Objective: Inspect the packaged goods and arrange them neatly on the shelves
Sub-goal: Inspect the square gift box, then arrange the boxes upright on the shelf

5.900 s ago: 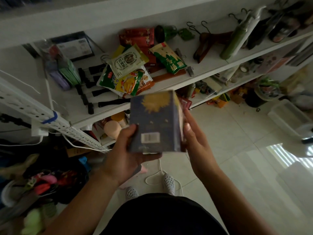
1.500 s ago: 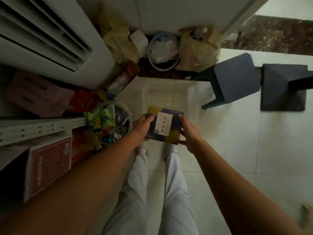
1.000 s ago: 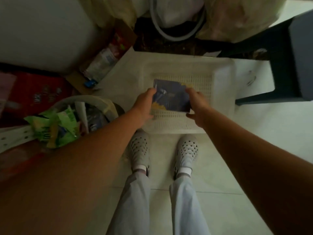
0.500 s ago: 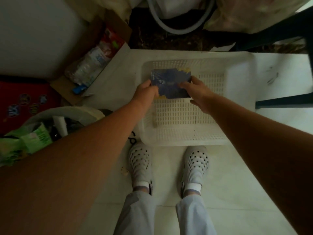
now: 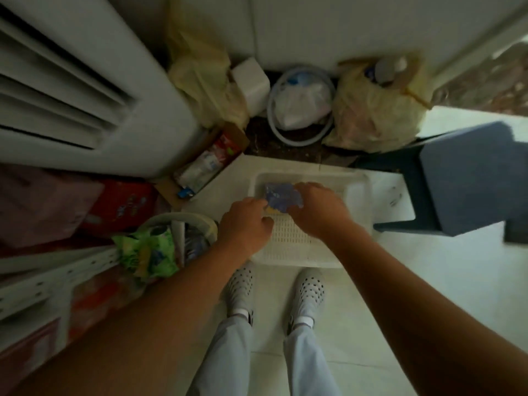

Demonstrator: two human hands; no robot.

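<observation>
**You are handling the blue package (image 5: 281,197) in the white basket (image 5: 363,195).**
The fingers (image 5: 300,192) of your right hand (image 5: 320,210) are curling over its right edge. Your left hand (image 5: 245,224) is meeting its near corner, grip lost to blur. The package is lying in the basket's far left corner, print unreadable. A blue stool (image 5: 468,178) is crowding the right, green packets (image 5: 148,252) the left. You are viewing from higher than a moment ago.

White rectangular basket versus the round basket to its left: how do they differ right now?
Shape: the white rectangular basket has straight sides and a slotted bottom; the round basket has a curved rim. Contents: the rectangular one shows a single blue box in its far left corner; the round one is stuffed, with green packets spilling over its left rim. Both are pale plastic.
</observation>
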